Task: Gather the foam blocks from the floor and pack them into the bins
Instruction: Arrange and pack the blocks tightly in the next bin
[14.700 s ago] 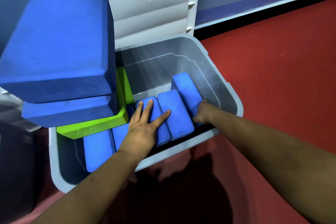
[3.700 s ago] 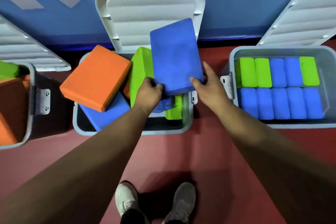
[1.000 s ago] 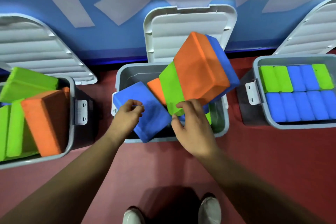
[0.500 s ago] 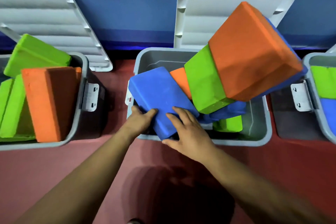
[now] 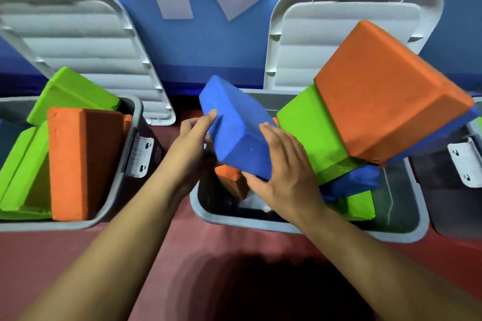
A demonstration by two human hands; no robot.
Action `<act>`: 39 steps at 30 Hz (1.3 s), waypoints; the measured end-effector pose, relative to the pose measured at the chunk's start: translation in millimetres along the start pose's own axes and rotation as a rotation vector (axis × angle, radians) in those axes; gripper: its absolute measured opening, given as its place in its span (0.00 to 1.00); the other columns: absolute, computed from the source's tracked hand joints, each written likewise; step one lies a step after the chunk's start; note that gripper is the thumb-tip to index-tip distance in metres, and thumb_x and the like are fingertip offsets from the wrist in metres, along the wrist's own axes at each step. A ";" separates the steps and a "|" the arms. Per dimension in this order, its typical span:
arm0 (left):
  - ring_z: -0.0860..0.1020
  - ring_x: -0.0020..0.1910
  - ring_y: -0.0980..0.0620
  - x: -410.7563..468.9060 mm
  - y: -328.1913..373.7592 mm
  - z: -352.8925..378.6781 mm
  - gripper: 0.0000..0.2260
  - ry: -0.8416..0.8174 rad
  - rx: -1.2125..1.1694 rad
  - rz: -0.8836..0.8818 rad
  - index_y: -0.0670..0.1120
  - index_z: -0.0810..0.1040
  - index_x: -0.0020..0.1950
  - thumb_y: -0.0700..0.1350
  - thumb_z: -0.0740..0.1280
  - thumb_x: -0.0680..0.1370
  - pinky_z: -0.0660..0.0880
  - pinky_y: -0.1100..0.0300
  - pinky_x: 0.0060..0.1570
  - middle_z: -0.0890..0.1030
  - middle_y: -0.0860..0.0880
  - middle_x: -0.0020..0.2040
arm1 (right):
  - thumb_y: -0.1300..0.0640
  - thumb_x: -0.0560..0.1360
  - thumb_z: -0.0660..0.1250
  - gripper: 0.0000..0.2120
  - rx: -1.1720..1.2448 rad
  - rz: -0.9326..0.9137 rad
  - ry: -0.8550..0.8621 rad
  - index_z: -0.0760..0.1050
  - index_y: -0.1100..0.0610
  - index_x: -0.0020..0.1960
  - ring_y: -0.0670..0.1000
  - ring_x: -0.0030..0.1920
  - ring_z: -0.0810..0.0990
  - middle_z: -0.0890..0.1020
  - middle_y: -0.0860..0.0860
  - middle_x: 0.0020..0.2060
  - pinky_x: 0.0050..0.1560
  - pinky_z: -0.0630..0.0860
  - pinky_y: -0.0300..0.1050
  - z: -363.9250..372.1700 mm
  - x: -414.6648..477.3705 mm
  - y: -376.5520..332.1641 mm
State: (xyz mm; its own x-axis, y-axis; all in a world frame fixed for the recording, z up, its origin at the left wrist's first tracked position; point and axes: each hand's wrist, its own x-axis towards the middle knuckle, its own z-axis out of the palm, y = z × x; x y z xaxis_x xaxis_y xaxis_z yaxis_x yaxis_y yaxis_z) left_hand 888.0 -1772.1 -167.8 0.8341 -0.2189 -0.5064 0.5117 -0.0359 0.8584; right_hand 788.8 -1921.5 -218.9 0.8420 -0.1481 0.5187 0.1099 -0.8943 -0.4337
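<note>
**Hands and load.** Your left hand point(image 5: 193, 142) and right hand point(image 5: 284, 172) clasp one blue block point(image 5: 234, 125) between them. The left fingertips hook over its far left edge. The right fingers lie along the near end face, with the thumb tucked beneath. Your left thumb is hidden, so that grip is probably a pinch, though this is not certain.

**Position of the block.** It hangs tilted over the left half of the middle bin point(image 5: 247, 222), directly ahead of both hands. Its long axis runs from far-left and high to near-right and low. Your right hand is nearer the low end, which would likely enter first.

**Surroundings.** A small orange block point(image 5: 229, 181) lies below it. To the right, a green block point(image 5: 307, 135) and a large orange block point(image 5: 386, 91) lean piled above the rim. The left bin point(image 5: 65, 225) stands beside, also holding blocks.
</note>
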 end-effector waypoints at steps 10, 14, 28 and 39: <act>0.80 0.40 0.48 33.2 -38.9 -27.1 0.09 -0.078 0.616 0.139 0.46 0.78 0.43 0.51 0.70 0.71 0.78 0.50 0.53 0.83 0.46 0.39 | 0.36 0.67 0.72 0.34 0.059 0.440 0.110 0.70 0.56 0.64 0.61 0.55 0.78 0.81 0.55 0.54 0.52 0.73 0.52 -51.1 62.7 -14.0; 0.78 0.49 0.47 50.0 -54.3 -13.1 0.15 -0.022 0.960 0.210 0.44 0.75 0.53 0.51 0.73 0.73 0.73 0.56 0.48 0.79 0.47 0.48 | 0.34 0.69 0.70 0.33 -0.007 0.507 0.007 0.68 0.58 0.62 0.62 0.58 0.76 0.80 0.56 0.57 0.52 0.71 0.52 -77.5 86.7 -9.6; 0.76 0.60 0.36 88.1 -103.6 17.2 0.36 -0.108 1.289 0.160 0.58 0.53 0.79 0.56 0.68 0.76 0.72 0.50 0.58 0.71 0.35 0.64 | 0.32 0.72 0.64 0.29 -0.142 0.607 -0.422 0.64 0.56 0.54 0.60 0.55 0.76 0.79 0.58 0.54 0.48 0.68 0.50 -83.0 39.5 -18.5; 0.74 0.60 0.37 60.2 -92.1 3.7 0.35 -0.036 1.338 0.095 0.59 0.54 0.76 0.59 0.68 0.74 0.73 0.49 0.55 0.78 0.37 0.56 | 0.34 0.75 0.60 0.31 -0.175 0.594 -0.421 0.65 0.59 0.63 0.62 0.57 0.76 0.78 0.60 0.58 0.47 0.64 0.49 -82.2 50.6 -16.4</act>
State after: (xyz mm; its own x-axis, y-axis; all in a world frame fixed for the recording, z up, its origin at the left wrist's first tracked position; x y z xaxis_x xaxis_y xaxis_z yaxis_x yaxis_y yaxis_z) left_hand 890.3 -1785.6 -277.1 0.8384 -0.2987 -0.4559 -0.1585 -0.9340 0.3203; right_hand 786.2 -1949.0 -125.0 0.8682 -0.4843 -0.1079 -0.4825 -0.7733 -0.4114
